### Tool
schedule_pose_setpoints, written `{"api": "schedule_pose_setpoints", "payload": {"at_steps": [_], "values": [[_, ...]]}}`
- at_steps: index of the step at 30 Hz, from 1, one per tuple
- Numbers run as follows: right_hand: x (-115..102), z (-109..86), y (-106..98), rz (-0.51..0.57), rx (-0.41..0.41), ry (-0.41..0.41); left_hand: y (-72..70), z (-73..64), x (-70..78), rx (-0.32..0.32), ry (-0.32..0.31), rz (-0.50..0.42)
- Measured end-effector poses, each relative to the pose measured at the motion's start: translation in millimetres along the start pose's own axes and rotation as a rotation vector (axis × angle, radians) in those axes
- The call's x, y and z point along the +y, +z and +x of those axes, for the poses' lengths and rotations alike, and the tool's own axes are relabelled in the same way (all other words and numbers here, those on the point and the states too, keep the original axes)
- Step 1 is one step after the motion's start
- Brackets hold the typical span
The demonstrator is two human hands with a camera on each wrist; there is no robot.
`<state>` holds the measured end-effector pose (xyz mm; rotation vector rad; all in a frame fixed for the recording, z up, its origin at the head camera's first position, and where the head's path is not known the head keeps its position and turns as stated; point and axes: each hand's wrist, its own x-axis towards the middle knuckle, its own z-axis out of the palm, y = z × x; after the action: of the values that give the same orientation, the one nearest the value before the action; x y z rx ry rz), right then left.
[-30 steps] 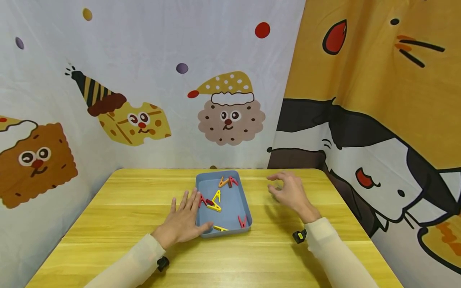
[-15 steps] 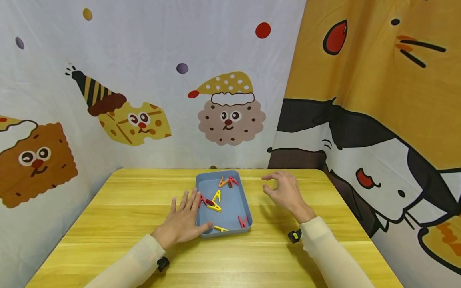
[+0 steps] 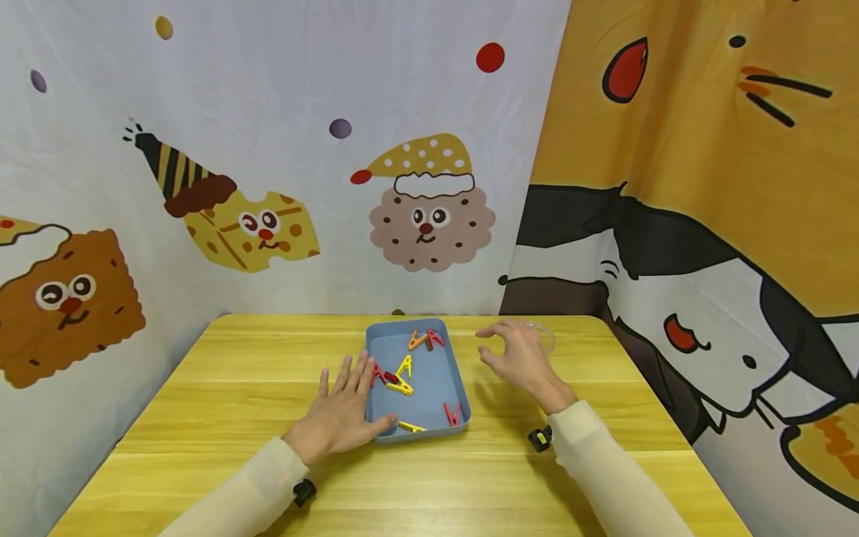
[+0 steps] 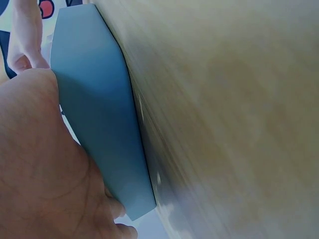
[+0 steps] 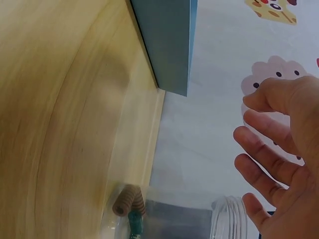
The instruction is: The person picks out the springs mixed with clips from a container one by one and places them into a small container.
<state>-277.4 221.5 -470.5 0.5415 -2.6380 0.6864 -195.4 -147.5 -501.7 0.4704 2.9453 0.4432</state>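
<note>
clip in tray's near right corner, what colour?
Red. That clip shows best in the head view.

The tray [image 3: 429,391] sits on the tabletop [image 3: 221,395], between the left hand [image 3: 341,409], touching its left side, and the right hand [image 3: 526,363], apart on its right; clips [image 3: 400,386] lie in the tray: a group at its far end, another near the middle of its left side, one in the near right corner, one along the near side; the jar [image 5: 179,215] is behind the right hand; cloth [image 3: 268,82] hangs behind the tabletop.
</note>
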Motion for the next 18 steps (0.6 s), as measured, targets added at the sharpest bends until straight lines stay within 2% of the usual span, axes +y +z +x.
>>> {"api": "schedule_pose_setpoints", "payload": {"at_steps": [18], "values": [[-11.1,15.8,17.4,0.016,-0.051,-0.042,0.3,-1.0,1.1,0.0,-0.001,-0.008]]}}
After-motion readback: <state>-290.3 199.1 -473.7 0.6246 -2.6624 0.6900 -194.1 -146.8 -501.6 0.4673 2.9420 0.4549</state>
